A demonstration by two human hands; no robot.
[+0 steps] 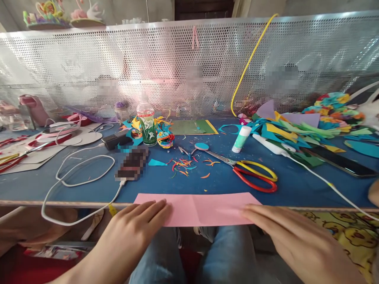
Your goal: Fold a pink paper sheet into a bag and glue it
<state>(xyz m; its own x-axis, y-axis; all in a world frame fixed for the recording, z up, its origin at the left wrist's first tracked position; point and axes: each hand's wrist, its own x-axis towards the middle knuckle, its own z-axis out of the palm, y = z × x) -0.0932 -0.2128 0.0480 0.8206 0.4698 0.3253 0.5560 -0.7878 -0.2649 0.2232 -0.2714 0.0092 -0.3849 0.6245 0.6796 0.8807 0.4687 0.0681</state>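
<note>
A folded sheet of pink paper [198,209] lies across the front edge of the table, with a faint crease down its middle. At its left end, my left hand [139,221] grips it, fingers together on top. My right hand [284,228] has hold of the right end in the same way. Both thumbs are hidden. Beyond the paper lie scissors [254,173] with red and yellow handles, closest to my right hand. Small coloured paper scraps [183,165] are scattered in the middle, and a glue stick [241,139] stands behind the scissors.
A phone [132,163] on a white cable [59,185] lies left, near a bottle [148,128]. Coloured paper pieces [281,130] and a dark phone [343,159] are at right. A perforated metal panel [166,59] closes the back. White card sheets [35,157] lie far left.
</note>
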